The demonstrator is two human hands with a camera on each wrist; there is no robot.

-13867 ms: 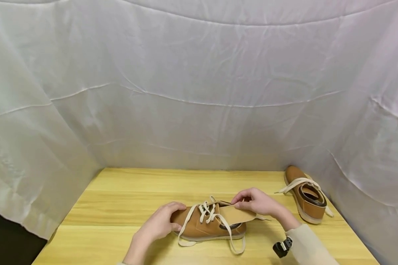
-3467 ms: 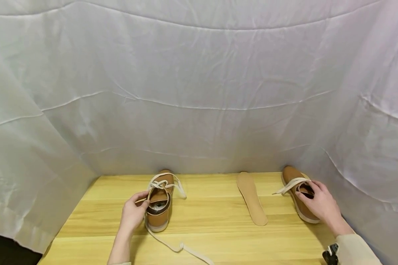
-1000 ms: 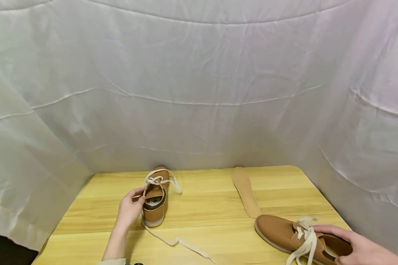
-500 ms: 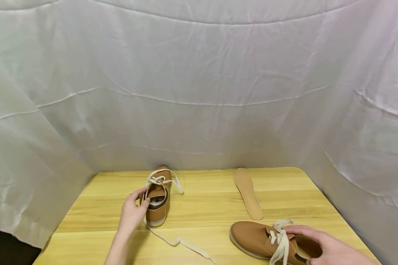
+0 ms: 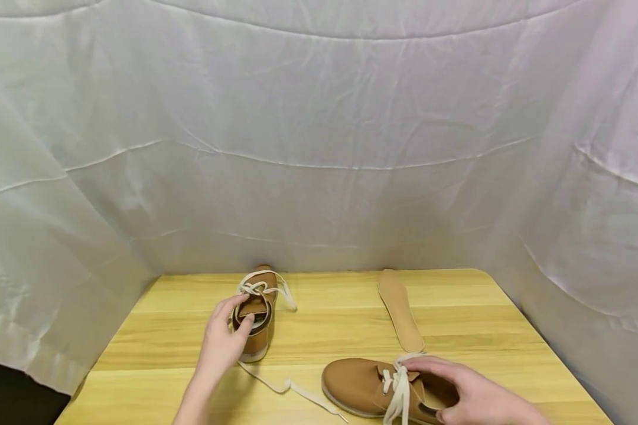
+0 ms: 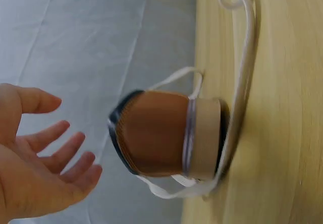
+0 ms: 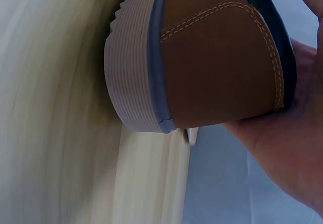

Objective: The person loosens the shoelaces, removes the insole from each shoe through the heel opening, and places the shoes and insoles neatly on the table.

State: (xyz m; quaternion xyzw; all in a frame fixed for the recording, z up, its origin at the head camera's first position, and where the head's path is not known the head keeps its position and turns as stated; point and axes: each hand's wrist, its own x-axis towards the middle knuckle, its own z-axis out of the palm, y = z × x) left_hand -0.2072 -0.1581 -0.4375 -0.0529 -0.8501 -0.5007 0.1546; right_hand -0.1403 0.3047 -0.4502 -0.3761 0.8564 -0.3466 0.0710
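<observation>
My right hand (image 5: 481,394) grips a brown lace-up shoe (image 5: 353,385) by its heel collar at the table's front. Its toe points left, and its cream laces (image 5: 401,392) hang over the side. In the right wrist view the ribbed sole (image 7: 132,62) is close over the wood. A matching shoe (image 6: 156,133) stands at the back left, toe to the curtain. My left hand (image 5: 224,335) hovers by its opening with thumb and fingers spread; the left wrist view shows a gap between them and the heel. A tan insole (image 5: 400,310) lies flat at the back.
A loose lace (image 5: 311,396) trails from the left shoe across the front of the wooden table (image 5: 329,324). Pale curtains (image 5: 319,195) enclose the table at the back and both sides.
The insole, earlier partly in a shoe, now lies on the table. My right hand has brought the other shoe from the back right to the front, moving left. My left hand has released its shoe.
</observation>
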